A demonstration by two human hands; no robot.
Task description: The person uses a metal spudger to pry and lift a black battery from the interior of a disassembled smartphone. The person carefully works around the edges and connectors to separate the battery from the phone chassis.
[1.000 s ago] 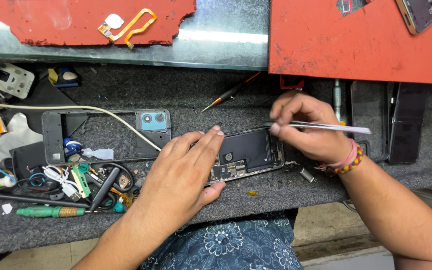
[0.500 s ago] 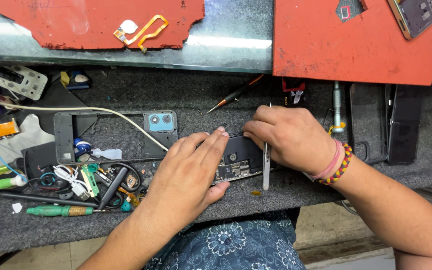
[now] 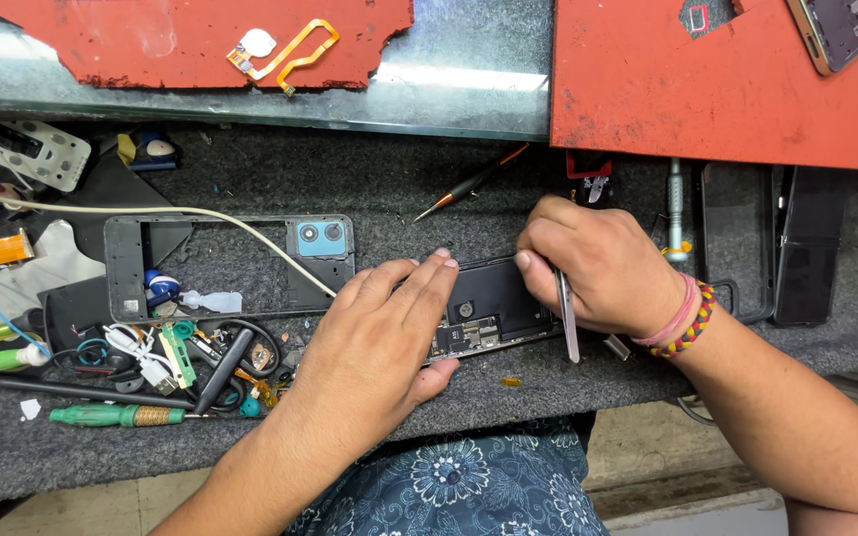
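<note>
1. At the far left of the bench (image 3: 369, 189), a green screwdriver (image 3: 116, 415) lies beside a tangle of cables and small parts.
2. A dark phone frame (image 3: 220, 266) with a blue camera module lies just left of my hands.
3. My left hand (image 3: 379, 342) rests open, fingers flat, pressing on the opened phone (image 3: 494, 303).
4. The opened phone lies at the bench's middle, between my hands.
5. My right hand (image 3: 598, 263) is closed around metal tweezers (image 3: 568, 318), held at the phone's right end.

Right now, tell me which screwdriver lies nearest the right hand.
The silver metal screwdriver, lying upright just beside the right hand. The orange-tipped one lies farther; the green-handled one is far left.
</note>
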